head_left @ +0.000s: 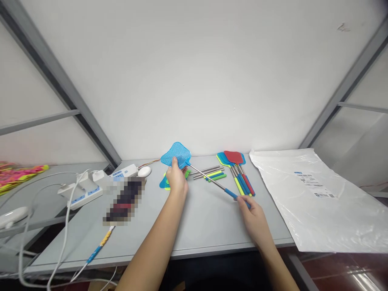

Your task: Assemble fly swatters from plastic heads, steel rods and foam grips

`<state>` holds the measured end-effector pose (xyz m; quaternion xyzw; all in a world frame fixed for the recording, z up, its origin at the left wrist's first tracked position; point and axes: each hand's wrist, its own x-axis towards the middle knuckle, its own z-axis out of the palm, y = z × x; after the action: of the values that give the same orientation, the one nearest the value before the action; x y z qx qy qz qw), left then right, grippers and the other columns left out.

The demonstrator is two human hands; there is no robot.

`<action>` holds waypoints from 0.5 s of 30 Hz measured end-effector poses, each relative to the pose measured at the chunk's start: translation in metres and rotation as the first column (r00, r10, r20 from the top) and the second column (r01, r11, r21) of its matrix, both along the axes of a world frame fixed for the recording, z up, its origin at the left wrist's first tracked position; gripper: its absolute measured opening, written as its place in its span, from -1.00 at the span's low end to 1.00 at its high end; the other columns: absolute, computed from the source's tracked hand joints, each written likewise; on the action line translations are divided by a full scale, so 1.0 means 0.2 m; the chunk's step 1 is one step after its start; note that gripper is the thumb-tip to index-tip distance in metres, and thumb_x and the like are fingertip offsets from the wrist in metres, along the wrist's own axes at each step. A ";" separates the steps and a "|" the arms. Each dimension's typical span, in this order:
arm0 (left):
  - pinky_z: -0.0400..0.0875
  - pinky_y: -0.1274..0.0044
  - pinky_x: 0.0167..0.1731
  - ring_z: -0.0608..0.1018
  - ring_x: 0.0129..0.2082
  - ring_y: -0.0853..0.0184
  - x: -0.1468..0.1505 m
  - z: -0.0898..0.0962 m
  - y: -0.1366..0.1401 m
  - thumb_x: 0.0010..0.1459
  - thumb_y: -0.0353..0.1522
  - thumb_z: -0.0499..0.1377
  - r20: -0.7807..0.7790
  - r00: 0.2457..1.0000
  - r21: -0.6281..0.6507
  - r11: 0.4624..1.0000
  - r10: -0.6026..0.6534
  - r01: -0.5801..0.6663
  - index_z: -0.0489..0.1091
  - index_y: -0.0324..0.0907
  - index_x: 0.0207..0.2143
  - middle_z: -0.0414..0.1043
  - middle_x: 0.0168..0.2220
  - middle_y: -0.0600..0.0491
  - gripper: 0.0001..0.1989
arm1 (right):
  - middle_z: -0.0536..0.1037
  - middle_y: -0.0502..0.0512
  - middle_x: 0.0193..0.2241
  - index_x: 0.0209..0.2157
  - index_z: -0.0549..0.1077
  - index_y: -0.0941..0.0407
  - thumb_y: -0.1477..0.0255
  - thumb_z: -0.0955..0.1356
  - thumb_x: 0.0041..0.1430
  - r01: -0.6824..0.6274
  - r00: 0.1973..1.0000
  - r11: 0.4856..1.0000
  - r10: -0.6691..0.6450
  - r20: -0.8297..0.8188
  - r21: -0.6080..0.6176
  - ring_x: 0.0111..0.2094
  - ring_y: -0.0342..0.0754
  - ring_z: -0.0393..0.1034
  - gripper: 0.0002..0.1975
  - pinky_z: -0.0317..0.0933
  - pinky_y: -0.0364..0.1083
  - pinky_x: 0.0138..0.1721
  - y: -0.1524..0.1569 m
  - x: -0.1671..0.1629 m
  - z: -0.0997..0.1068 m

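Observation:
A blue fly swatter [209,176] with a metal rod is held above the table between my two hands. My left hand [177,178] is closed on its blue mesh head, the thumb lying on top. The fingers of my right hand [251,213] pinch the end of its blue handle. Behind my left hand lie loose swatter heads [163,182] in blue and green, partly hidden. Loose metal rods [209,171] and blue and green handle grips [216,176] lie beyond the held rod. Further right, several whole swatters [235,157] with red, blue and yellow-green parts lie in a pile.
A white plastic bag [321,210] with a label covers the table's right end. On the left are power strips [86,198], white cables [68,218], a round white device [144,171] and a pixelated object [124,202]. Metal frame posts [60,76] stand at both sides before the wall.

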<state>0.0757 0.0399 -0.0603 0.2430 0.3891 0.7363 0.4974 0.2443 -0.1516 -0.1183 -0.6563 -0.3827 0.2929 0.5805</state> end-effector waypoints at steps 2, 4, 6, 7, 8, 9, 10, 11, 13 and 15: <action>0.39 0.58 -0.45 0.47 -0.53 0.46 -0.01 0.00 0.01 -0.02 -0.13 0.23 -0.035 0.999 0.016 1.000 0.005 -0.005 0.42 -0.22 -0.35 0.47 -0.44 0.10 -0.67 | 0.43 0.03 -0.48 -0.31 0.46 0.11 0.05 0.25 0.17 -0.074 0.983 0.994 0.085 0.162 -0.074 -0.44 -0.07 0.26 -0.59 0.10 -0.14 -0.45 0.00 0.01 0.01; 0.39 0.58 -0.44 0.47 -0.54 0.47 -0.02 0.01 0.01 -0.03 -0.12 0.23 -0.072 0.997 0.036 0.999 0.014 -0.012 0.43 -0.24 -0.35 0.47 -0.46 0.10 -0.65 | 0.48 0.06 -0.44 -0.31 0.46 0.10 0.04 0.19 0.20 -0.117 0.960 0.985 0.145 0.239 -0.125 -0.38 -0.03 0.31 -0.57 0.11 -0.13 -0.41 0.01 0.01 0.01; 0.39 0.57 -0.43 0.48 -0.53 0.46 -0.02 0.01 0.00 -0.04 -0.10 0.24 -0.108 0.994 0.051 0.999 0.008 -0.002 0.45 -0.25 -0.35 0.48 -0.45 0.09 -0.62 | 0.51 0.08 -0.40 -0.32 0.44 0.09 0.04 0.16 0.22 -0.143 0.939 0.978 0.183 0.291 -0.152 -0.36 0.00 0.34 -0.56 0.11 -0.12 -0.40 0.01 0.00 0.01; 0.40 0.57 -0.42 0.48 -0.52 0.46 -0.01 0.01 0.00 -0.04 -0.10 0.24 -0.127 0.992 0.056 0.998 -0.002 0.010 0.45 -0.26 -0.34 0.49 -0.43 0.07 -0.61 | 0.52 0.08 -0.40 -0.33 0.42 0.08 0.04 0.15 0.23 -0.159 0.926 0.973 0.206 0.316 -0.167 -0.36 0.01 0.35 -0.57 0.10 -0.12 -0.40 0.01 0.00 0.01; 0.40 0.57 -0.42 0.49 -0.50 0.45 0.00 0.01 -0.01 -0.04 -0.10 0.25 -0.146 0.989 0.060 0.998 -0.018 0.027 0.46 -0.27 -0.34 0.50 -0.41 0.05 -0.61 | 0.52 0.07 -0.41 -0.34 0.40 0.07 0.05 0.14 0.24 -0.174 0.911 0.967 0.230 0.342 -0.186 -0.36 0.01 0.36 -0.57 0.09 -0.12 -0.41 0.02 -0.01 0.01; 0.40 0.56 -0.42 0.50 -0.48 0.43 0.01 0.00 -0.02 -0.05 -0.10 0.25 -0.166 0.985 0.062 0.997 -0.040 0.051 0.46 -0.27 -0.34 0.51 -0.38 0.03 -0.60 | 0.52 0.06 -0.44 -0.35 0.38 0.06 0.05 0.12 0.25 -0.185 0.895 0.961 0.251 0.369 -0.206 -0.38 0.01 0.37 -0.58 0.08 -0.12 -0.41 0.02 -0.02 0.00; 0.41 0.56 -0.42 0.51 -0.46 0.42 0.03 -0.01 -0.03 -0.05 -0.10 0.26 -0.186 0.980 0.063 0.995 -0.068 0.081 0.47 -0.27 -0.34 0.52 -0.37 0.02 -0.60 | 0.51 0.04 -0.47 -0.36 0.36 0.05 0.06 0.11 0.26 -0.191 0.878 0.955 0.270 0.394 -0.228 -0.40 0.00 0.36 -0.59 0.07 -0.12 -0.42 0.02 -0.02 0.00; 0.42 0.55 -0.42 0.52 -0.46 0.40 0.04 -0.01 -0.05 -0.06 -0.10 0.27 -0.207 0.973 0.061 0.991 -0.102 0.117 0.48 -0.28 -0.36 0.53 -0.36 0.00 -0.60 | 0.49 0.02 -0.50 -0.37 0.33 0.04 0.07 0.09 0.27 -0.191 0.863 0.950 0.283 0.418 -0.247 -0.43 -0.01 0.36 -0.59 0.05 -0.12 -0.42 0.02 -0.03 0.00; 0.43 0.52 -0.41 0.53 -0.45 0.36 0.08 -0.03 -0.08 -0.07 -0.11 0.29 -0.250 0.952 0.056 0.979 -0.178 0.198 0.49 -0.29 -0.40 0.54 -0.39 -0.01 -0.62 | 0.46 -0.01 -0.54 -0.39 0.30 0.03 0.08 0.08 0.29 -0.181 0.840 0.944 0.294 0.456 -0.276 -0.46 -0.02 0.34 -0.61 0.02 -0.13 -0.44 0.02 -0.04 0.00; 0.43 0.50 -0.37 0.53 -0.44 0.34 0.12 -0.05 -0.11 -0.07 -0.12 0.29 -0.289 0.925 0.054 0.961 -0.246 0.273 0.50 -0.29 -0.42 0.55 -0.39 -0.02 -0.63 | 0.44 -0.02 -0.55 -0.40 0.26 0.03 0.09 0.07 0.29 -0.172 0.830 0.943 0.294 0.474 -0.284 -0.48 -0.03 0.33 -0.62 0.00 -0.14 -0.45 0.02 -0.04 0.00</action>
<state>0.1000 0.0175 -0.0705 0.4166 0.3850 0.6396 0.5187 0.2364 -0.1469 -0.1176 -0.7207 -0.5635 0.2200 0.3386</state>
